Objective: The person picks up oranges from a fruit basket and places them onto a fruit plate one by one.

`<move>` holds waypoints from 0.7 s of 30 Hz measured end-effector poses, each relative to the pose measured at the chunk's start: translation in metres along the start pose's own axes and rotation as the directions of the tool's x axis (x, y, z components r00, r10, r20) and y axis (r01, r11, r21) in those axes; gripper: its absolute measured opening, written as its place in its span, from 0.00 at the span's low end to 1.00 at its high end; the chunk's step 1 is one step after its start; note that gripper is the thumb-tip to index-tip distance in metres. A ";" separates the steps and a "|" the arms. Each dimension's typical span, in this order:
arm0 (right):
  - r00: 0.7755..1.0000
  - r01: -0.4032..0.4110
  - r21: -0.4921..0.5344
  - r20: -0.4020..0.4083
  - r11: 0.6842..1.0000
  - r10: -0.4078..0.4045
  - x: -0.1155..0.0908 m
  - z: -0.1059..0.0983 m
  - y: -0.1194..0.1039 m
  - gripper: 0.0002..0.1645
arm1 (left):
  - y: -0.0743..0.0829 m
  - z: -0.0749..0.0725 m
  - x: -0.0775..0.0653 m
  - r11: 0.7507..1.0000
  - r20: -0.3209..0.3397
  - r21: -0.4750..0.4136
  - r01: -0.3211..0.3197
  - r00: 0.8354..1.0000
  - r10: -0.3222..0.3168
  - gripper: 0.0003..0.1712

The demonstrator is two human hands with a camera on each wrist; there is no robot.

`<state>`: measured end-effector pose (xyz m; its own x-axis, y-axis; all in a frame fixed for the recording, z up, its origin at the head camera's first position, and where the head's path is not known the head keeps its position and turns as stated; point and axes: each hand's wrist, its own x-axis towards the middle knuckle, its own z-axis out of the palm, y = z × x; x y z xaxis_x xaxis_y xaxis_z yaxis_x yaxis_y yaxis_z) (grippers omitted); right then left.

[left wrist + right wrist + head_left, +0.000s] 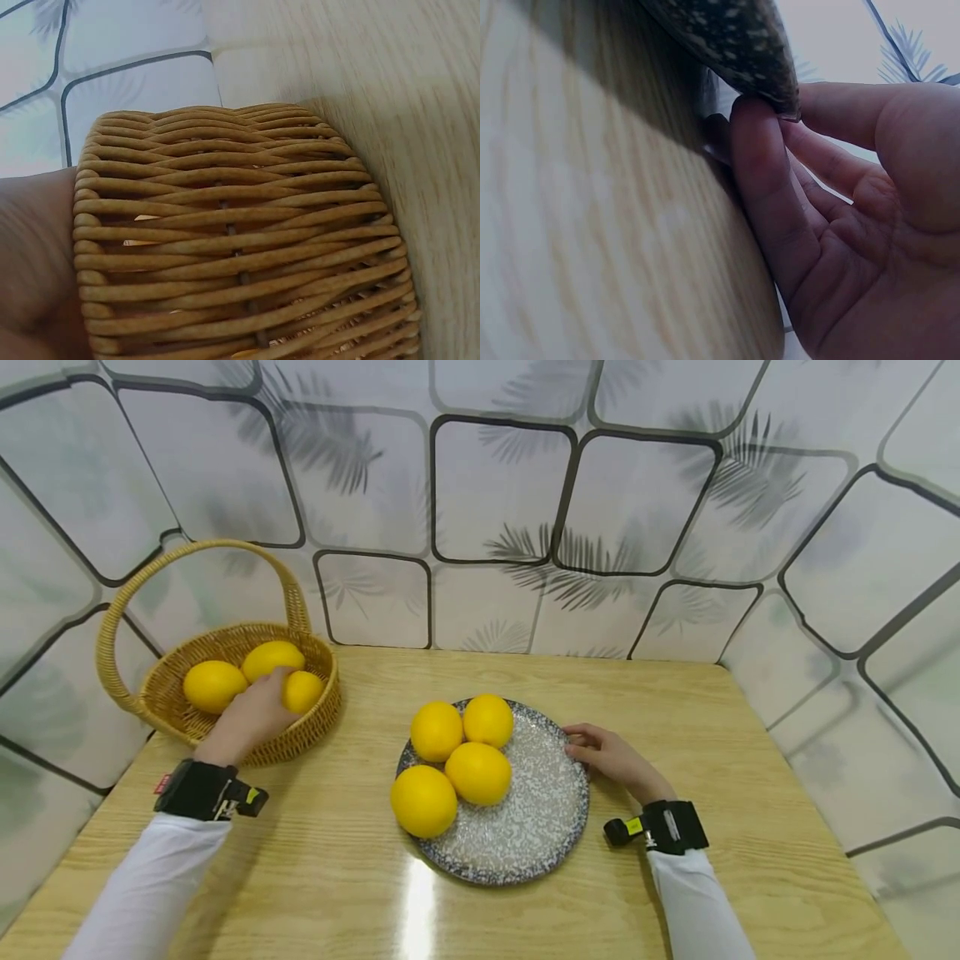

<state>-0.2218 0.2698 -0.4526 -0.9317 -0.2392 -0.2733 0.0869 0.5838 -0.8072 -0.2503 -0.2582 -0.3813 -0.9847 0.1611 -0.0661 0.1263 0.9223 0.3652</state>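
Note:
At the left, my left hand reaches over the near rim into a wicker basket, its fingers round the rightmost lemon. Two more lemons lie beside it in the basket. In the left wrist view the woven wall hides the fingers. A speckled grey plate with a dark rim carries several lemons on its left half. At its right edge my right hand pinches the rim; the right wrist view shows the rim between thumb and fingers.
Everything stands on a light wooden table. A tall arched handle rises over the basket. Behind and to both sides hangs a patterned white covering. Each wrist wears a black strap with a small camera.

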 end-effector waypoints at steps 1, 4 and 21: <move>1.000 -0.001 0.000 0.001 1.000 0.001 0.000 0.000 0.000 0.31 | 0.000 0.000 0.000 1.000 -0.005 0.004 0.002 1.000 -0.002 0.45; 1.000 -0.002 0.001 0.002 1.000 0.002 0.000 0.000 0.001 0.31 | 0.000 0.001 0.000 1.000 -0.021 0.007 0.006 1.000 -0.006 0.46; 1.000 -0.002 0.012 0.003 1.000 0.002 0.000 0.000 0.002 0.31 | -0.001 0.008 -0.006 0.998 -0.198 0.067 -0.010 0.980 0.023 0.50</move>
<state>-0.2221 0.2709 -0.4542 -0.9305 -0.2406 -0.2763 0.0927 0.5751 -0.8128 -0.2437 -0.2571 -0.3881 -0.9858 0.1091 0.1276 0.1435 0.9421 0.3029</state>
